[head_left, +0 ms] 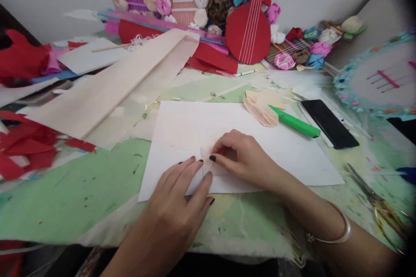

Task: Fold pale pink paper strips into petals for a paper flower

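A small pale pink piece of paper (208, 165) lies on a large white sheet (292, 156) at the table's near middle. My left hand (177, 197) rests flat on it, fingers stretched out and pressing it down. My right hand (242, 156) is curled beside it, thumb and forefinger pinching the small paper's edge. A silver bangle (338, 231) circles my right wrist.
A folded pale paper fan (260, 106) and a green cutter (294, 122) lie behind the sheet, a black phone (328, 122) to their right. Scissors (377, 201) lie at near right. Long cream strips (107, 86), red scraps (26, 147) and paper flowers with a red paper instrument (248, 30) crowd the back.
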`<state>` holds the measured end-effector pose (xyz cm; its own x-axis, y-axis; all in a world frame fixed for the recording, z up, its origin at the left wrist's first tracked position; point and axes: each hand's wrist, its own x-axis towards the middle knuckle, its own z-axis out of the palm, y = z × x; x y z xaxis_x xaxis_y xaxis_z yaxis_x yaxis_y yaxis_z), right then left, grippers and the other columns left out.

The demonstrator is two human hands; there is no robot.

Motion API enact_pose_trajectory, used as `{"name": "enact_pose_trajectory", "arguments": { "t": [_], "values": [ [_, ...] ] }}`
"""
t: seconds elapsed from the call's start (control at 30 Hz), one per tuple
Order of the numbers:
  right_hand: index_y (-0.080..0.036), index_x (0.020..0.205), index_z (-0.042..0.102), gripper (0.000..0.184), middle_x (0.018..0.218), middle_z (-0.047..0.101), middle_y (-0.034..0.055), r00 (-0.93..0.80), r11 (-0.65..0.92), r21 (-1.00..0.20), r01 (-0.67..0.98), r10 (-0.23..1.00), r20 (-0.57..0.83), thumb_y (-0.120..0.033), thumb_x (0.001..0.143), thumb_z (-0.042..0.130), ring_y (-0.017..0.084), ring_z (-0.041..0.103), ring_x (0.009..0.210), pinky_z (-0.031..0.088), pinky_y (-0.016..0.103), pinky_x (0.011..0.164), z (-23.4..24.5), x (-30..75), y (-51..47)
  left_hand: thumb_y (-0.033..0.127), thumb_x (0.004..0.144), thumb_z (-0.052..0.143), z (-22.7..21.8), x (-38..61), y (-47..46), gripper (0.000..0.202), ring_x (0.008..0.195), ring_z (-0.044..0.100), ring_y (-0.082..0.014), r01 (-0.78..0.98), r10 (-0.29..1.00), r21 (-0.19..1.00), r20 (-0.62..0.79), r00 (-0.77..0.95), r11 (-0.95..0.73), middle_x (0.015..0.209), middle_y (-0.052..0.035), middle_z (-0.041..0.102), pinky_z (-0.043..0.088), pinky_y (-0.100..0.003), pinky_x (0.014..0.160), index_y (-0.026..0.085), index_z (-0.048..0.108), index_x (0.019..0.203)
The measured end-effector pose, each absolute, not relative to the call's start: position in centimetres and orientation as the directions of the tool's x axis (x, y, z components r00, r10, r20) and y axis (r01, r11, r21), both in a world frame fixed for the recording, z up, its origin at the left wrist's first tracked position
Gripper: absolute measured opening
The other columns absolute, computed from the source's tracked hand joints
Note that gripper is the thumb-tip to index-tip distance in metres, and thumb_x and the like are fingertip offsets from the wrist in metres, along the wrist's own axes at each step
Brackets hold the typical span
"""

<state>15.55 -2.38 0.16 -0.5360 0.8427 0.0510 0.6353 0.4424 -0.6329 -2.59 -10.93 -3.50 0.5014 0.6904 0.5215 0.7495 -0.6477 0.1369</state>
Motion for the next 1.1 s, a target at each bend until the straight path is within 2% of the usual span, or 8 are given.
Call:
{"name": "enact_pose_trajectory", "arguments": {
  "t": [0.27,0.5,0.73,0.87,1.1],
  "values": [
    [-0.017,0.076,0.064,0.008,0.071,0.063,0.0000,-0.542,0.463,-0.636,0.618,0.836,0.082,-0.013,0.079,0.057,0.014,0.051,0.075,0.035,0.029,0.070,0.0,14.9,-2.2,0.014,0.086,0.057,-3.6,-2.6,-10.9,0.031,0.117,0.051,-0.0355,0.753,0.691,0.128,0.517,0.504,-0.645,0.122,-0.0236,0.054,0.051,-0.054,0.092,0.007,0.061,0.116],
    [-0.019,0.079,0.067,0.015,0.072,0.066,0.0000,-0.574,0.497,-0.604,0.623,0.815,0.078,-0.028,0.086,0.058,0.016,0.052,0.077,0.035,0.030,0.072,0.2,15.6,-2.2,0.015,0.088,0.055,-3.8,-2.9,-10.8,0.032,0.126,0.046,-0.0339,0.722,0.683,0.152,0.499,0.533,-0.675,0.130,-0.0217,0.053,0.048,-0.054,0.098,0.008,0.059,0.120],
    [-0.017,0.073,0.064,0.008,0.070,0.064,-0.0004,-0.632,0.549,-0.605,0.577,0.769,0.096,-0.012,0.077,0.059,0.014,0.052,0.074,0.037,0.029,0.073,0.7,15.6,-2.9,0.017,0.091,0.051,-3.6,-3.4,-10.8,0.035,0.135,0.036,-0.0285,0.672,0.709,0.258,0.404,0.577,-0.694,0.137,-0.0123,0.050,0.038,-0.053,0.108,0.016,0.054,0.126],
    [-0.016,0.072,0.062,0.009,0.068,0.061,0.0001,-0.626,0.510,-0.650,0.564,0.777,0.066,-0.011,0.078,0.058,0.012,0.051,0.069,0.038,0.026,0.067,0.6,15.7,-2.8,0.019,0.091,0.052,-3.5,-3.5,-10.9,0.035,0.138,0.030,-0.0299,0.684,0.733,0.283,0.379,0.564,-0.672,0.142,-0.0126,0.043,0.036,-0.055,0.109,0.018,0.054,0.126],
    [-0.016,0.078,0.067,0.009,0.070,0.062,0.0011,-0.606,0.452,-0.700,0.553,0.795,0.034,-0.012,0.080,0.060,0.013,0.052,0.070,0.039,0.026,0.067,0.1,16.0,-2.5,0.018,0.089,0.055,-3.6,-3.5,-10.9,0.032,0.137,0.032,-0.0327,0.678,0.729,0.295,0.418,0.542,-0.673,0.137,-0.0139,0.048,0.038,-0.057,0.106,0.017,0.058,0.121]
  ]
}}
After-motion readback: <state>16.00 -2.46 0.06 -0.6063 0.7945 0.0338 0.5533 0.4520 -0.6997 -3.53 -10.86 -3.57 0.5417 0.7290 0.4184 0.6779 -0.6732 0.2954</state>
